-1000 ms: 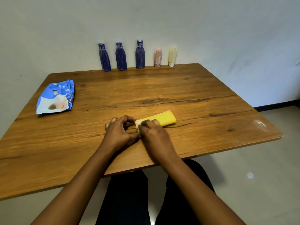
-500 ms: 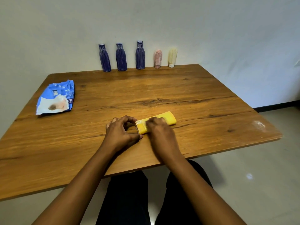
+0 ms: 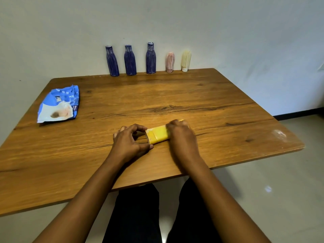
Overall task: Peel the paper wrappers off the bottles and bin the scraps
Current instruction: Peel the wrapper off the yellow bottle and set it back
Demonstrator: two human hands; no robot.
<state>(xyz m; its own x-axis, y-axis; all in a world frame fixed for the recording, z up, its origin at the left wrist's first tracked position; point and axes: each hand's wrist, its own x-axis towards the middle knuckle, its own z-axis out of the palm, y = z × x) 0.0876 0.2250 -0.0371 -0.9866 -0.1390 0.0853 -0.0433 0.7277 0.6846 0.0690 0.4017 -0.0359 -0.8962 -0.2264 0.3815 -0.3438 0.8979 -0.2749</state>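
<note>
A bottle in a yellow paper wrapper (image 3: 158, 135) lies on its side on the wooden table (image 3: 175, 95), near the front edge. My left hand (image 3: 128, 142) curls around its left end, index finger above and thumb below the rim. My right hand (image 3: 181, 137) grips over the bottle's right half and hides that part. Against the back wall stand three bottles in blue wrappers (image 3: 130, 60), a smaller one in pink (image 3: 170, 62) and one in cream (image 3: 185, 60).
A crumpled blue and white plastic bag (image 3: 58, 104) lies at the table's left side. The wall runs directly behind the row of bottles. Tiled floor (image 3: 280, 190) shows to the right of the table and my dark trousers below its front edge.
My right hand has slid rightward along the yellow bottle, from its left end to its right half, uncovering the left part. The left hand has stayed at the left end.
</note>
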